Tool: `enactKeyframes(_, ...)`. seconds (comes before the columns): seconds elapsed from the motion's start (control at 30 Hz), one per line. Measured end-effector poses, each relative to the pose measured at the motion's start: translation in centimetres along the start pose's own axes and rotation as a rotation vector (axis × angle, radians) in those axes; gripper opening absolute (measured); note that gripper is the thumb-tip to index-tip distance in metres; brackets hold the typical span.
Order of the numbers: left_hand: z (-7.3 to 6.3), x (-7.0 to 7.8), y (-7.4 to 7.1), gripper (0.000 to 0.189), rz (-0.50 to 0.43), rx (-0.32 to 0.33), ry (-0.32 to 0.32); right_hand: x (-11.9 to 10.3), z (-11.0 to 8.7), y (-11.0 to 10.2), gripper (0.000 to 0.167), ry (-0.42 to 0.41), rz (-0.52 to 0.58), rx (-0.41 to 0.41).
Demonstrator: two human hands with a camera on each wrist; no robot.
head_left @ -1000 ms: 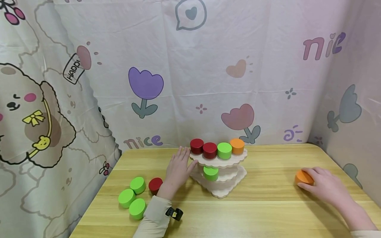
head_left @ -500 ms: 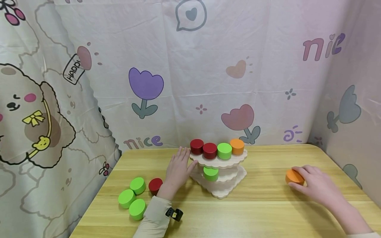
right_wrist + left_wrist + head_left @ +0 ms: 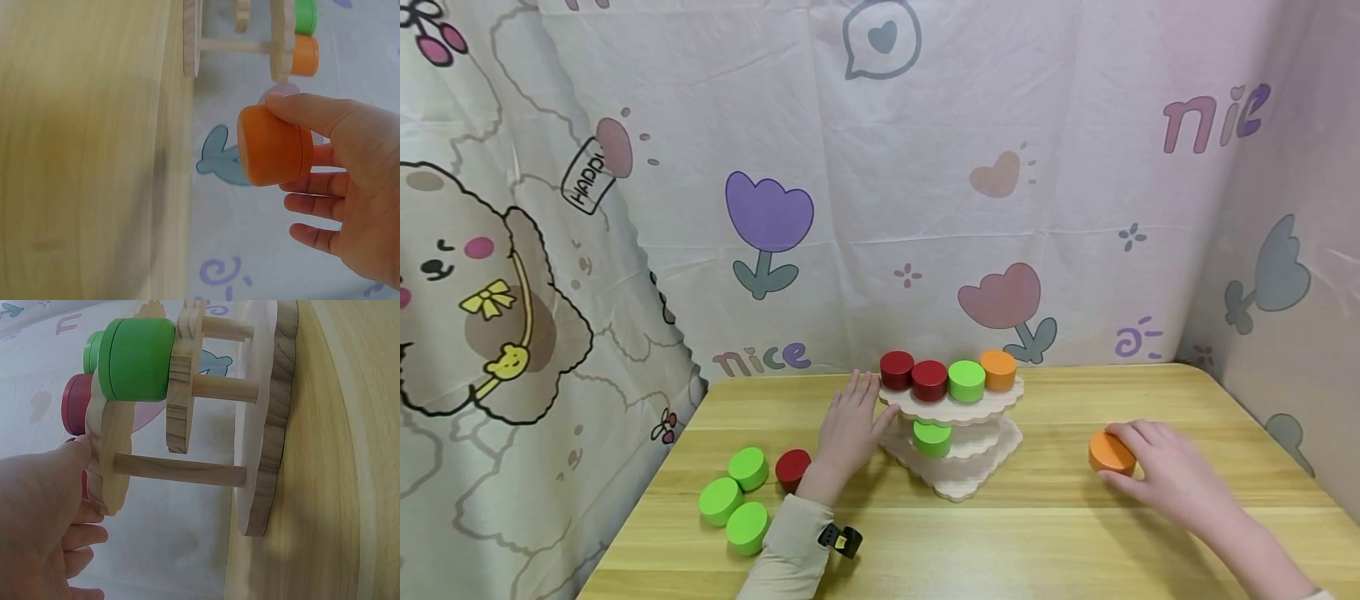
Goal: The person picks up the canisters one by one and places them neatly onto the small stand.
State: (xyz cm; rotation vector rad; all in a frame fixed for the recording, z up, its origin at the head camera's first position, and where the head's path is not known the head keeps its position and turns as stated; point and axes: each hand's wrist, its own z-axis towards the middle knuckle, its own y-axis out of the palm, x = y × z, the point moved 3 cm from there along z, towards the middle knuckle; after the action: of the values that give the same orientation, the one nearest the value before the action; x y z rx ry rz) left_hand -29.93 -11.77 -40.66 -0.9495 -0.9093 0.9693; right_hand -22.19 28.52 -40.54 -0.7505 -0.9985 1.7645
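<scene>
In the head view my right hand [image 3: 1176,475] pinches an orange round block [image 3: 1111,454]. The right wrist view shows that orange block [image 3: 272,147] between thumb and fingers, held clear of the table. My left hand [image 3: 848,425] lies along the left side of a tiered wooden stand [image 3: 955,479] with scalloped edges, fingers extended. Its thumb [image 3: 75,450] touches the rim of the top tier. On that tier sit two dark red blocks [image 3: 929,381], a light green one [image 3: 966,381] and an orange one [image 3: 998,371]. Another green block [image 3: 140,359] sits on the tier below.
Three light green blocks [image 3: 747,528] lie on the left of the wooden table [image 3: 1000,550]. A dark red block [image 3: 792,471] lies beside them, partly covered by the left forearm. A patterned cloth [image 3: 850,167] hangs behind and along both sides.
My right hand has moved left with the orange block, closer to the stand. The left hand and the blocks on the stand have stayed put.
</scene>
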Motion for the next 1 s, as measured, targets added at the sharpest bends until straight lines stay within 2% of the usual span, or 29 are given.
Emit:
enactKeyframes(0.2, -0.1, 0.1, -0.2, 0.071, -0.013, -0.007, -0.007, -1.6, 0.1, 0.3, 0.058, -0.055, 0.007, 0.025)
enactKeyframes(0.47, -0.1, 0.2, -0.1, 0.072, -0.021, -0.011, -0.019, -3.3, 0.5, 0.8, 0.057, -0.079, 0.015, 0.001)
enactKeyframes(0.67, -0.1, 0.2, 0.0, 0.072, -0.015, -0.006, -0.018, -4.8, 1.1, 1.1, 0.057, -0.146, 0.037, 0.046)
enactKeyframes(1.0, 0.0, 0.1, -0.1, 0.072, -0.016, 0.004, -0.014, -6.8, 2.4, 1.8, 0.057, -0.215, 0.058, 0.061)
